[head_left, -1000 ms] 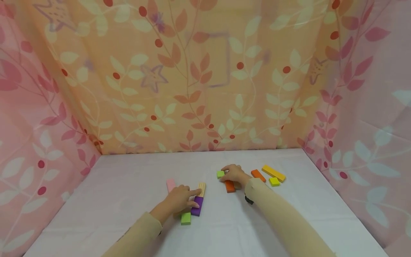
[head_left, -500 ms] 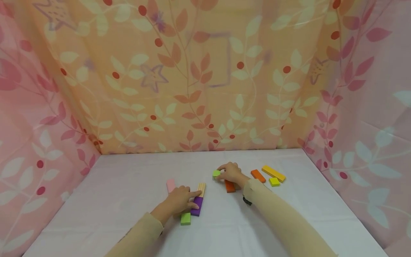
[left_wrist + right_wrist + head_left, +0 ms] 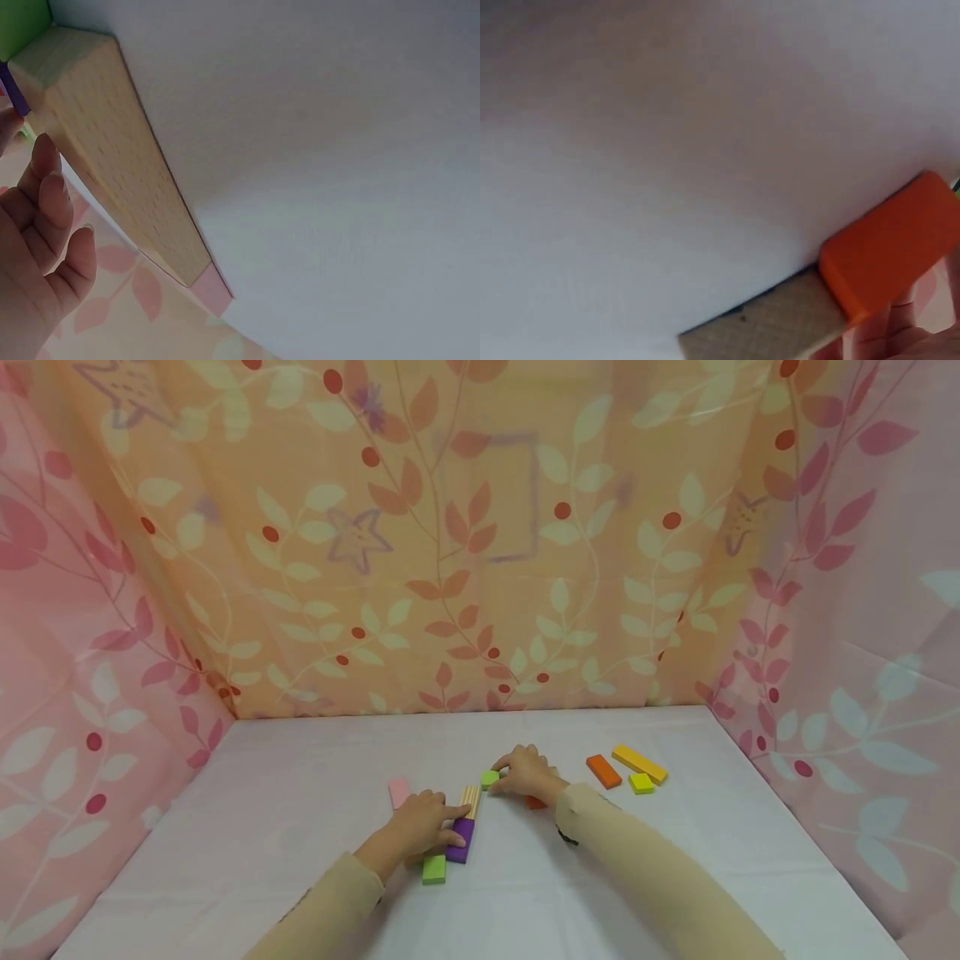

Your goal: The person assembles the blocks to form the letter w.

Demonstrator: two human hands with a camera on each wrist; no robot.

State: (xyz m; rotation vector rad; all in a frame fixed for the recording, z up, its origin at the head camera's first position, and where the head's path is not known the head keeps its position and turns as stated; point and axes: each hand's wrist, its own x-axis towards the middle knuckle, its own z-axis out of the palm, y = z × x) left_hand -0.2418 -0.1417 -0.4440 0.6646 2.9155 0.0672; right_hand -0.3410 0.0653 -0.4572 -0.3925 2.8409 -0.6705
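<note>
In the head view my left hand (image 3: 423,824) rests with its index finger and thumb spread over a purple block (image 3: 461,841) and the ridged wooden block (image 3: 470,800) at its far end. Beneath that palm, a long plain wooden block (image 3: 124,161) runs between a pink piece (image 3: 212,289) and a green block (image 3: 434,869). Thumb and finger of my right hand (image 3: 522,772) pinch a small lime-green block (image 3: 490,779), just off the ridged block's far end. An orange-red block (image 3: 891,241) and a plain wooden block (image 3: 769,322) lie below the right hand, partly hidden in the head view.
To the right on the white-covered table (image 3: 300,760) lie another orange block (image 3: 603,771), a long yellow-orange block (image 3: 639,763) and a small yellow block (image 3: 641,783). Patterned cloth (image 3: 420,610) walls the back and both sides.
My right hand has moved left with the lime-green block, away from the orange-red block and close to the ridged wooden block. The left hand has stayed in place.
</note>
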